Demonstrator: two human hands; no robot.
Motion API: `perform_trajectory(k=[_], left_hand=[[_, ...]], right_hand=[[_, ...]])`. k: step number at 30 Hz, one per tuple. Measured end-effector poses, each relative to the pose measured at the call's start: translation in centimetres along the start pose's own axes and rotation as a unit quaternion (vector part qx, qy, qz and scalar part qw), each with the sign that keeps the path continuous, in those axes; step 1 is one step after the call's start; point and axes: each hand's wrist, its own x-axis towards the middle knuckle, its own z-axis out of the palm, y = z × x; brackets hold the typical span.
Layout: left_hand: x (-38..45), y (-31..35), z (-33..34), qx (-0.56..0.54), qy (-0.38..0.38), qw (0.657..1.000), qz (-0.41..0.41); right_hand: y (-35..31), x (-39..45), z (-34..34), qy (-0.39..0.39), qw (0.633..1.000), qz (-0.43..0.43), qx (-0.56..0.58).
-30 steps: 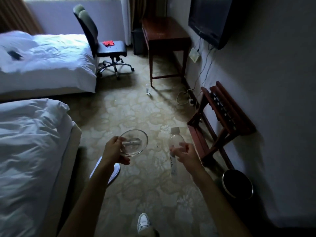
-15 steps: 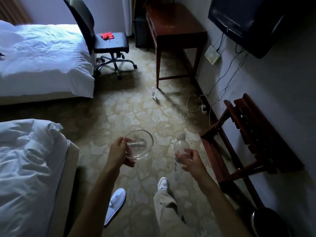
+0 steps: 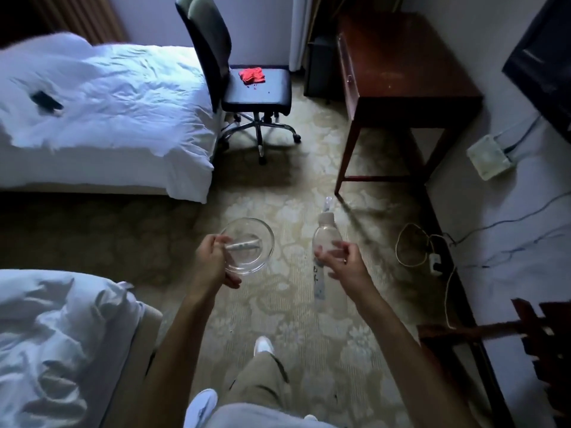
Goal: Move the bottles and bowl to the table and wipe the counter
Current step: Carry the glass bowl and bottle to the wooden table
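I see a red cloth [image 3: 252, 75] on the chair [image 3: 256, 88] seat's back edge, and a phone [image 3: 47, 100] on the bed [image 3: 108, 118].

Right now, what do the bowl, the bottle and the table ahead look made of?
Bowl: clear glass, probably; thick glossy rim, carpet visible through it.
Bottle: thin clear plastic, seemingly; pale cap, printed label.
Table: dark reddish wood, polished top catching light.

The person has bare forearms, khaki trousers [image 3: 256, 387] and white shoes [image 3: 263, 345], with a pale shirt hem [image 3: 262, 417] below.
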Motion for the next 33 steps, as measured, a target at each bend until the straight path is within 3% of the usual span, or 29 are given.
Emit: perform_trajectory(k=[4, 8, 13, 24, 33], left_hand=[[12.3, 1.2, 1.8, 0.016, 0.001, 0.999, -0.032], [24.7, 5.6, 4.1, 0.029, -0.033, 0.997, -0.060], [38.6, 15.4, 9.0, 0.062, -0.092, 0.994, -0.011], [62.8, 25.6, 31.1, 0.115, -0.209, 0.971, 0.009], [78.9, 38.9, 48.2, 0.118, -0.293, 0.948, 0.045]], right_hand=[[-1.3, 10.9, 2.9, -0.001, 0.999, 0.042, -0.003], [-6.8, 21.9, 4.3, 0.024, 0.998, 0.054, -0.010], [-16.3, 33.7, 2.2, 0.090, 0.996, 0.011, 0.023], [-21.4, 59.1, -6.1, 0.215, 0.955, 0.078, 0.187], [-31.8, 77.6, -18.0, 0.304, 0.941, 0.015, 0.150]])
